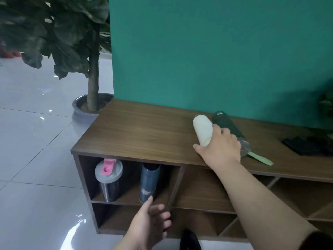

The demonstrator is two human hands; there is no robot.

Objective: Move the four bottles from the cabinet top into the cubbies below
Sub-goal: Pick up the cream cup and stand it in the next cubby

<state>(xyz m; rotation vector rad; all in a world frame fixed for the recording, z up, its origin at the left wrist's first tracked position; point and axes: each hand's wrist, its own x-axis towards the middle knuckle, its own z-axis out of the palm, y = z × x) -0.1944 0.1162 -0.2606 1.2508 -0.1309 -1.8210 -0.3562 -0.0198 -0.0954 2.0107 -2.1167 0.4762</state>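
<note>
A cream bottle [202, 129] lies on its side on the wooden cabinet top [144, 130], and my right hand [220, 147] is wrapped over its near end. Right beside it lies a dark green bottle [226, 124] with a clear cap and a pale green strap [260, 158]. In the upper left cubby [84, 175] stand a grey-lidded steel tumbler with a pink flap [109, 179] and a dark blue bottle [149, 182]. My left hand [149, 225] hovers open just below the blue bottle, one fingertip close to its base.
A teal wall panel [216, 51] rises behind the cabinet. A potted tree in a grey pot [84, 109] stands at the cabinet's left end. A black object [306, 146] lies on the top at the right. Diagonal-divided cubbies [288, 201] sit to the right. Glossy floor tiles [36, 159] spread left.
</note>
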